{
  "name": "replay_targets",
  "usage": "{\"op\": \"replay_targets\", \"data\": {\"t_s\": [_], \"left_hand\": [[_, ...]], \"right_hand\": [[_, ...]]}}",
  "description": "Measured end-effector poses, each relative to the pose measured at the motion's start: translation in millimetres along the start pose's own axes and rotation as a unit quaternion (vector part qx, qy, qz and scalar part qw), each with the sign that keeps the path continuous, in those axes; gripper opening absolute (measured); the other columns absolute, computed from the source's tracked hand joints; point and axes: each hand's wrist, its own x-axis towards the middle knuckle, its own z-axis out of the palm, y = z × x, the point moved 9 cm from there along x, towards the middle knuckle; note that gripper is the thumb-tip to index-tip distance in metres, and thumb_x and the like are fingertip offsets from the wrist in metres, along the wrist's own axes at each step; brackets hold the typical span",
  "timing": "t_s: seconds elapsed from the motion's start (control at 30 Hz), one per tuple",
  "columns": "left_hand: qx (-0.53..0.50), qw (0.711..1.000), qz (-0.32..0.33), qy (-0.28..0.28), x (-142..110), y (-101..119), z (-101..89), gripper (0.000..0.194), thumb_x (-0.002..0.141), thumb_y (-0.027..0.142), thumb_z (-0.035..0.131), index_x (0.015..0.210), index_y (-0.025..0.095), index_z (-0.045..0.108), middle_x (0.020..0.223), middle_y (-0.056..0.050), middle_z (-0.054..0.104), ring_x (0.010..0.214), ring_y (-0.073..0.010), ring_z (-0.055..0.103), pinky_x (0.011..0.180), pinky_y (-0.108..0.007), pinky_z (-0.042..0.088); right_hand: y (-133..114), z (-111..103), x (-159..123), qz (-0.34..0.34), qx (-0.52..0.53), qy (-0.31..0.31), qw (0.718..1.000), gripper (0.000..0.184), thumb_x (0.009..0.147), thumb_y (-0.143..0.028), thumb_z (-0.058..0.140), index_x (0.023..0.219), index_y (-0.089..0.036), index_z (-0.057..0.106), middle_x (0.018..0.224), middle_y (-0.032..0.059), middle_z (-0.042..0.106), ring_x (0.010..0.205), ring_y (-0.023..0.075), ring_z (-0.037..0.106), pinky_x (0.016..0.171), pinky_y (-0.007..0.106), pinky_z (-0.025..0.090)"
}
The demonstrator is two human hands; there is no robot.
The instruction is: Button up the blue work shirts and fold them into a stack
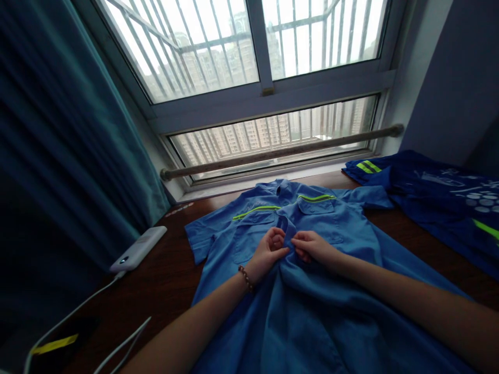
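Observation:
A blue short-sleeved work shirt (249,244) with yellow-green reflective strips across the chest lies spread out, its collar toward the window. My left hand (271,246), with a beaded bracelet at the wrist, pinches one side of the front placket around the middle of the shirt. Close by on the right, my right hand (312,245) grips the same raised strip of cloth between thumb and fingers. The fabric is lifted and bunched between both hands. Any button under the fingertips is too small to make out.
A darker blue garment (424,192) with reflective strips lies at right. On the left of the brown wooden surface (163,280) sit a white power bank (139,249) with a cable (83,301) and a yellow strip (54,344). A curtain (78,130) hangs left; a rail (280,154) crosses the window.

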Motion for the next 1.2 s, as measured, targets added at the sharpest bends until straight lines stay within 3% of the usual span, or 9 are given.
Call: {"op": "replay_targets", "data": {"t_s": [0.2, 0.37, 0.5, 0.6, 0.7, 0.83, 0.93, 1.03, 1.2], "left_hand": [[0.073, 0.997, 0.01, 0.028, -0.4, 6.0, 0.9, 0.036, 0.063, 0.022, 0.069, 0.088, 0.016, 0.043, 0.07, 0.003, 0.052, 0.066, -0.0081, 0.052, 0.063, -0.02, 0.04], [0.158, 0.982, 0.008, 0.102, 3.3, 1.9, -18.1, 0.027, 0.065, 0.026, 0.065, 0.084, 0.017, 0.047, 0.067, 0.004, 0.05, 0.055, -0.0084, 0.049, 0.052, -0.02, 0.036], [0.286, 0.948, 0.08, 0.115, 7.5, 16.6, -27.5, 0.015, 0.066, 0.024, 0.062, 0.076, 0.017, 0.054, 0.07, 0.001, 0.053, 0.061, -0.0111, 0.048, 0.055, -0.022, 0.036], [0.365, 0.921, 0.105, 0.083, 10.0, 23.7, -25.0, 0.009, 0.068, 0.024, 0.059, 0.073, 0.018, 0.056, 0.063, 0.002, 0.051, 0.055, -0.0104, 0.042, 0.053, -0.022, 0.032], [0.392, 0.911, 0.112, 0.063, 10.7, 27.3, -22.1, 0.009, 0.07, 0.026, 0.058, 0.068, 0.018, 0.053, 0.056, 0.003, 0.046, 0.051, -0.0096, 0.038, 0.051, -0.021, 0.028], [0.401, 0.908, 0.111, 0.049, 10.4, 27.0, -18.4, 0.015, 0.073, 0.031, 0.055, 0.066, 0.017, 0.051, 0.054, 0.004, 0.042, 0.05, -0.0096, 0.036, 0.05, -0.021, 0.027], [0.41, 0.904, 0.115, 0.042, 9.8, 25.4, -15.9, 0.018, 0.074, 0.032, 0.053, 0.065, 0.017, 0.049, 0.055, 0.004, 0.042, 0.051, -0.0098, 0.036, 0.05, -0.021, 0.027], [0.423, 0.898, 0.116, 0.039, 9.8, 23.1, -14.8, 0.02, 0.075, 0.033, 0.052, 0.064, 0.018, 0.048, 0.055, 0.004, 0.043, 0.051, -0.0102, 0.037, 0.05, -0.022, 0.026], [0.454, 0.883, 0.118, 0.029, 11.0, 17.9, -12.4, 0.02, 0.076, 0.033, 0.051, 0.063, 0.018, 0.046, 0.054, 0.003, 0.044, 0.051, -0.011, 0.039, 0.05, -0.022, 0.025]], "right_hand": [[8.4, 1.9, 1.9, 0.062, 0.104, -0.042, 0.992, 0.029, 0.068, -0.038, 0.059, 0.066, -0.016, 0.041, 0.042, -0.0084, 0.039, 0.033, 0.0042, 0.036, 0.035, 0.017, 0.024], [-31.8, -14.1, -17.2, -0.016, -0.154, 0.093, 0.984, 0.015, 0.076, -0.03, 0.05, 0.072, -0.017, 0.044, 0.05, -0.0045, 0.046, 0.041, 0.007, 0.041, 0.041, 0.02, 0.029], [-71.8, 43.3, -58.6, -0.178, -0.453, -0.001, 0.874, 0.015, 0.077, -0.033, 0.05, 0.077, -0.018, 0.054, 0.064, 0.0019, 0.058, 0.057, 0.0126, 0.052, 0.049, 0.023, 0.034], [-44.7, 65.7, -72.9, -0.093, -0.614, -0.085, 0.779, 0.018, 0.079, -0.028, 0.047, 0.086, -0.016, 0.059, 0.075, 0.011, 0.064, 0.063, 0.0211, 0.059, 0.051, 0.027, 0.037], [-31.1, 46.7, -68.8, -0.003, -0.685, -0.049, 0.727, 0.025, 0.081, -0.025, 0.042, 0.093, -0.012, 0.06, 0.083, 0.0176, 0.064, 0.071, 0.0277, 0.062, 0.054, 0.032, 0.041], [-39.3, 22.3, -50.8, -0.04, -0.662, -0.052, 0.746, 0.028, 0.079, -0.037, 0.048, 0.083, -0.012, 0.062, 0.078, 0.0165, 0.064, 0.067, 0.0269, 0.061, 0.054, 0.032, 0.041], [-29.8, 7.5, -39.1, -0.027, -0.542, -0.134, 0.829, 0.035, 0.081, -0.044, 0.043, 0.067, -0.016, 0.059, 0.054, 0.0042, 0.057, 0.043, 0.0146, 0.051, 0.047, 0.026, 0.037], [-25.6, -11.1, -34.5, -0.038, -0.464, -0.099, 0.879, 0.044, 0.085, -0.049, 0.031, 0.063, -0.017, 0.054, 0.047, -0.0015, 0.049, 0.038, 0.0098, 0.044, 0.044, 0.022, 0.033], [-33.8, -10.8, -66.2, -0.143, -0.578, 0.059, 0.801, 0.036, 0.068, -0.049, 0.059, 0.084, -0.017, 0.053, 0.073, 0.0047, 0.059, 0.065, 0.0184, 0.055, 0.055, 0.025, 0.036]]}}
